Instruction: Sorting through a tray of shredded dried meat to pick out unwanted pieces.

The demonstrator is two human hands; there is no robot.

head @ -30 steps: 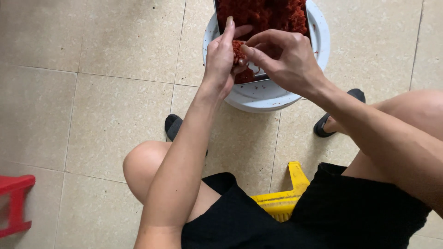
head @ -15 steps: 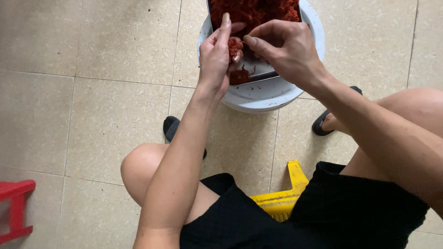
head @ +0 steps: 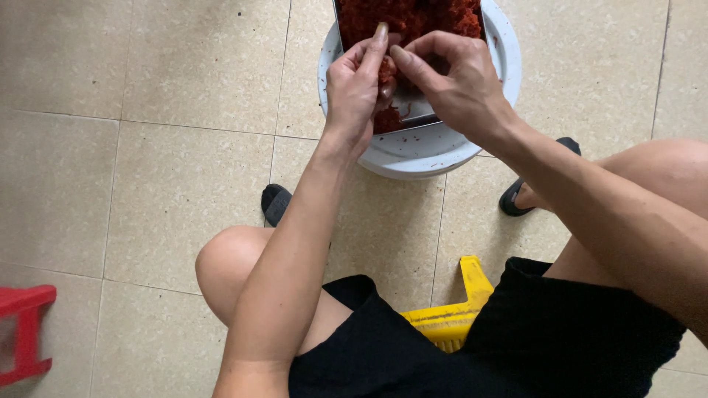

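Red clump: a small wad of the red crumbly stuff (head: 386, 74) sits pinched between both hands, right above the near lip of the metal tray (head: 414, 110), up at the top middle of the view.
Tray: heaped with more of the same red crumbly stuff (head: 413, 16), it rests on a white bucket (head: 495, 66); its far end runs off the top of the frame, so no telling how far it goes.
Left hand: the left hand (head: 355, 85) is curled, fingers closed round the clump from the left, index finger pointing straight up and away.
Right hand: the right hand (head: 456, 81) comes in from the right, wrist bent, thumb and fingertips pinching the same clump, so both hands touch at the tips.
Room left: loads of bare tiled floor (head: 147, 169) to the left of the bucket, only a red stool (head: 26, 332) way off in the lower left corner.
Room near: tighter here, knees either side, black slippers (head: 275, 203) on the floor just below the bucket, yellow stool (head: 453, 313) under the person.
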